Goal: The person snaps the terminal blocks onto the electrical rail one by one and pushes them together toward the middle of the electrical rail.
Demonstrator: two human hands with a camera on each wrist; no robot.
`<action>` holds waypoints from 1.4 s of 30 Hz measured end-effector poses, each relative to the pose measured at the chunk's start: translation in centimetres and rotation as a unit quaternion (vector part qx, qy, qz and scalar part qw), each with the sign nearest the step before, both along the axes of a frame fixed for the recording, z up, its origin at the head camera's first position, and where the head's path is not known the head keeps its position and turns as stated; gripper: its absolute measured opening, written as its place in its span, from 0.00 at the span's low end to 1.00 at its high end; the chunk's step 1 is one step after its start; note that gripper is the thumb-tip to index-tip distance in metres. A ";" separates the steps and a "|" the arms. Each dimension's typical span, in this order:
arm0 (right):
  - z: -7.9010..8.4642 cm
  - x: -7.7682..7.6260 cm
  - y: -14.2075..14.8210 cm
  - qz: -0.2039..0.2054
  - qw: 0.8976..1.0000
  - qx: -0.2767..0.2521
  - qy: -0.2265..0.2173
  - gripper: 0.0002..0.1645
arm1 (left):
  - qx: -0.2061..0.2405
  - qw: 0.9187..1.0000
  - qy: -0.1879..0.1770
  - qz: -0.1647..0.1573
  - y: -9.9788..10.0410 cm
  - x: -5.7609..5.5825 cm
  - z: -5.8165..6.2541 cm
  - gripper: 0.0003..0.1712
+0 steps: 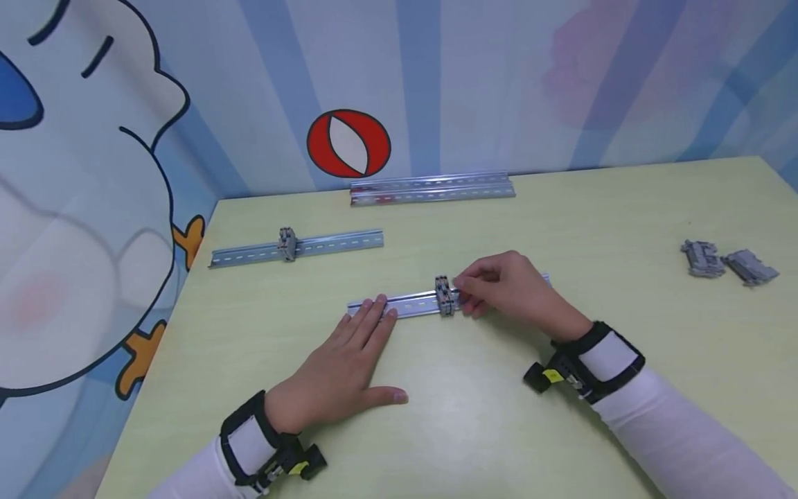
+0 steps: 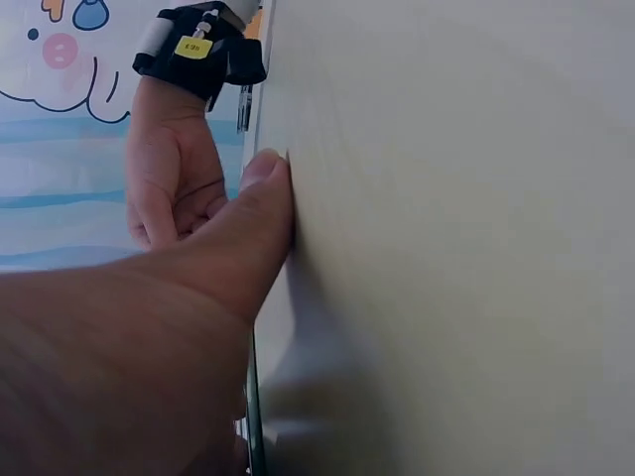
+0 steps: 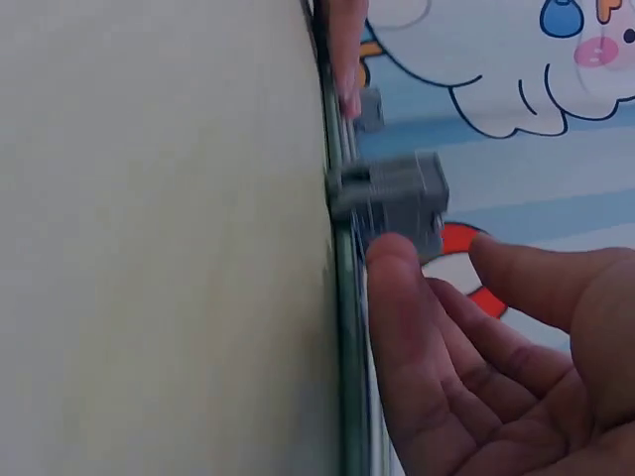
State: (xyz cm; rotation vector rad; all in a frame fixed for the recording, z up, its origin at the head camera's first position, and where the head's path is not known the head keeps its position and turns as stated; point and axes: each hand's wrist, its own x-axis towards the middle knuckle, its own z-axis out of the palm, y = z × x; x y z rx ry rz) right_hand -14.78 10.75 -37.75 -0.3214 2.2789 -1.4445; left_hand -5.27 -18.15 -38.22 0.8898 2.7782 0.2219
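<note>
A slotted metal DIN rail (image 1: 414, 305) lies across the middle of the table. Flat on its left end rest the straight fingers of my left hand (image 1: 339, 371), thumb spread out on the tabletop. Upright on the rail sits a grey terminal block (image 1: 444, 296), seen from the side in the right wrist view as a grey block (image 3: 397, 193). My right hand (image 1: 514, 291) is just right of it, one fingertip (image 3: 395, 253) against its side. The thumb stands apart from the block, and the other fingers are loosely bent. This hand covers much of the rail's right part.
A second DIN rail (image 1: 339, 242) with a grey terminal block (image 1: 287, 244) lies back left. Two bare rails (image 1: 436, 197) lie side by side along the wall. Two grey clusters of blocks (image 1: 703, 259) (image 1: 751, 267) lie at the right. A patterned wall (image 1: 474, 83) bounds the table.
</note>
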 end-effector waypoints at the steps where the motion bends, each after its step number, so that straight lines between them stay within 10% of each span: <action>1: 0.2 -0.3 0.5 0.003 1.000 0.019 0.020 0.13 | -0.003 1.000 0.000 0.002 0.0 0.0 0.0 0.64; 7: 2.0 -1.6 4.8 0.024 0.974 0.178 0.137 0.13 | -0.010 1.000 0.003 0.020 0.2 -0.1 0.2 0.65; 16: 2.4 -3.0 9.2 0.066 0.959 0.257 0.101 0.15 | 0.052 0.986 0.055 0.151 -1.0 -2.0 1.5 0.43; 32: 1.6 -3.2 10.3 0.047 0.977 0.203 0.041 0.08 | 0.128 0.975 0.062 0.169 -2.4 -3.9 0.6 0.19; 42: -0.8 -3.3 9.5 -0.002 0.999 0.024 -0.047 0.24 | 0.138 0.972 -0.069 0.178 -4.7 -4.8 1.3 0.18</action>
